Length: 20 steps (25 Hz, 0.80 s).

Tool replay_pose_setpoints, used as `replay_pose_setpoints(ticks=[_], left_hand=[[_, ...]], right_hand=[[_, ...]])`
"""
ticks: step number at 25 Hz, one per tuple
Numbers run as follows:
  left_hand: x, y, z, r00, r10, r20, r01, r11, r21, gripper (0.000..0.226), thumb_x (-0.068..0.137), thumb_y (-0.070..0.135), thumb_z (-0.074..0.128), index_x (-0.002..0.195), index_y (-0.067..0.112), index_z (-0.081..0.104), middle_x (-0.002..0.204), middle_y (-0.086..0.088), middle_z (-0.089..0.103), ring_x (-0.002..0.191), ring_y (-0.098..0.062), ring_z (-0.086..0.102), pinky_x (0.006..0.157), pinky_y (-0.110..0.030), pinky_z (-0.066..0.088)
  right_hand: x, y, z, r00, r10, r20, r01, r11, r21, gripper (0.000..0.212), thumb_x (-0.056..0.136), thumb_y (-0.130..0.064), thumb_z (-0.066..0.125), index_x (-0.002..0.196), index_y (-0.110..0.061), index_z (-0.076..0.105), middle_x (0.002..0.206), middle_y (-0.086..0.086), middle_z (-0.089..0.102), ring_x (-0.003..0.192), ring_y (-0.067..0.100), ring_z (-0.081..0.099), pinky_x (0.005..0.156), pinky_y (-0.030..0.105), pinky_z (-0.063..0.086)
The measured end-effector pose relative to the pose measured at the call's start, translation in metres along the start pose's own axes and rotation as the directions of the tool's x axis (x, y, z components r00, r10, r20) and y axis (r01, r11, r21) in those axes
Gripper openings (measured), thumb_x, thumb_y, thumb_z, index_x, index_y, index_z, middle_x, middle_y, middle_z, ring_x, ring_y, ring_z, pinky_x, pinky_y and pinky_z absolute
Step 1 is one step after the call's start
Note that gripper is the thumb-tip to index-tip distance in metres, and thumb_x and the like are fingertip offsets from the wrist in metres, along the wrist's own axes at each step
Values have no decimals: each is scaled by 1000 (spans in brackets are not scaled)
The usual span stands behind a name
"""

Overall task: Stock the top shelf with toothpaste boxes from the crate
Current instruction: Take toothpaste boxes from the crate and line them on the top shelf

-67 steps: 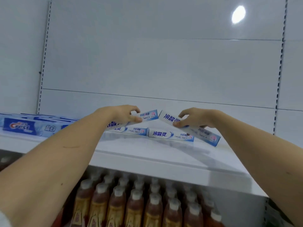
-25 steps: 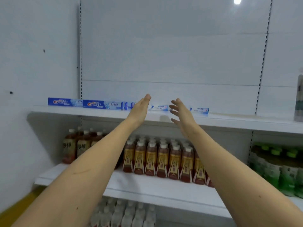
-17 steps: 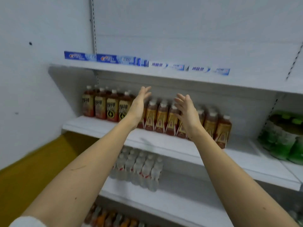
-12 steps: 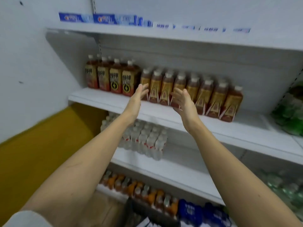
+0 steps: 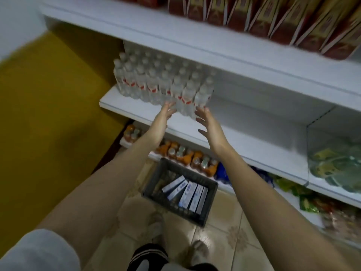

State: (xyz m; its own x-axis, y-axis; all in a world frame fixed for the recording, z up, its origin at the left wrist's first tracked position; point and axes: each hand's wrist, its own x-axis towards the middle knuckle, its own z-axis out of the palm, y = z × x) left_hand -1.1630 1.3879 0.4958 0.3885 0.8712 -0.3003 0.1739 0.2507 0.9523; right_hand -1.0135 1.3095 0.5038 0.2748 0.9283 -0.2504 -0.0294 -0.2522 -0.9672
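A dark grey crate (image 5: 209,202) stands on the tiled floor between my forearms, with several white and blue toothpaste boxes (image 5: 187,191) lying side by side in it. My left hand (image 5: 163,118) and my right hand (image 5: 208,124) are both stretched out well above the crate, in front of a shelf of water bottles. Both are empty, with the fingers spread. The top shelf is out of view.
Clear water bottles (image 5: 162,83) fill the left of a white shelf (image 5: 254,145). Brown drink bottles (image 5: 273,20) stand on the shelf above. Orange bottles (image 5: 187,155) line the bottom shelf behind the crate. Green packs (image 5: 336,165) sit at the right. A yellow wall (image 5: 48,114) lies to the left.
Both hands let go of the toothpaste boxes on the top shelf and came down empty. The view has swung down from the top shelf to the floor and the crate.
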Motion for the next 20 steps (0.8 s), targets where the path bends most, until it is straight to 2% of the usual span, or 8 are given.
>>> replay_pose_setpoints(ticks=[4,6,9,11,14,16,19,20], left_hand=[[41,-115,8,972,-221,85,220,975,20,56,98,65,19,138,37,47,149,2,45,139,-17,36,117,-48,19],[58,-185,12,937,-340,82,336,940,60,58,91,74,25,127,41,55,144,6,49,134,-13,41,112,-42,25],[80,-300,21,878,-475,54,472,880,57,44,97,59,36,122,32,59,127,7,59,123,-15,51,104,-37,36],[89,-375,29,826,-562,45,557,825,95,45,98,50,43,127,20,58,125,1,59,115,-17,55,102,-39,40],[107,-500,37,806,-592,-25,580,779,238,35,97,23,54,123,2,59,110,-8,56,89,-15,56,84,-21,46],[115,-577,41,790,-605,-96,602,737,308,35,93,9,60,127,-1,56,115,-14,59,94,-17,57,68,-9,45],[130,-670,42,805,-586,-87,558,700,446,42,90,3,63,130,2,52,122,-13,60,110,-24,58,81,-26,48],[138,-690,42,817,-573,-69,520,679,518,44,90,4,63,132,3,51,123,-10,59,112,-23,56,84,-28,47]], right_hand=[[23,118,10,965,252,-67,-251,968,32,53,102,-54,26,144,-29,46,149,-4,47,134,16,45,114,41,32],[33,186,14,917,390,-87,-383,920,87,55,101,-55,31,145,-25,45,149,-1,47,135,18,45,111,39,34],[42,290,17,811,578,-89,-560,812,166,53,102,-52,34,145,-23,45,144,-2,49,131,18,47,101,35,37],[45,368,16,719,686,-111,-668,727,159,50,102,-50,36,142,-22,48,140,-1,51,128,20,48,106,41,38],[55,493,21,589,793,-156,-791,605,94,41,100,-45,45,131,-20,56,133,4,56,123,24,51,111,49,37],[63,565,24,545,822,-162,-832,555,15,32,100,-37,47,123,-17,58,131,7,56,120,25,52,111,48,38],[85,646,34,557,824,-104,-830,556,-40,19,99,-28,49,103,-16,62,125,11,58,116,28,56,107,48,43],[95,670,39,572,815,-97,-820,572,-28,20,99,-28,50,108,-14,62,128,12,59,117,28,56,106,48,44]])
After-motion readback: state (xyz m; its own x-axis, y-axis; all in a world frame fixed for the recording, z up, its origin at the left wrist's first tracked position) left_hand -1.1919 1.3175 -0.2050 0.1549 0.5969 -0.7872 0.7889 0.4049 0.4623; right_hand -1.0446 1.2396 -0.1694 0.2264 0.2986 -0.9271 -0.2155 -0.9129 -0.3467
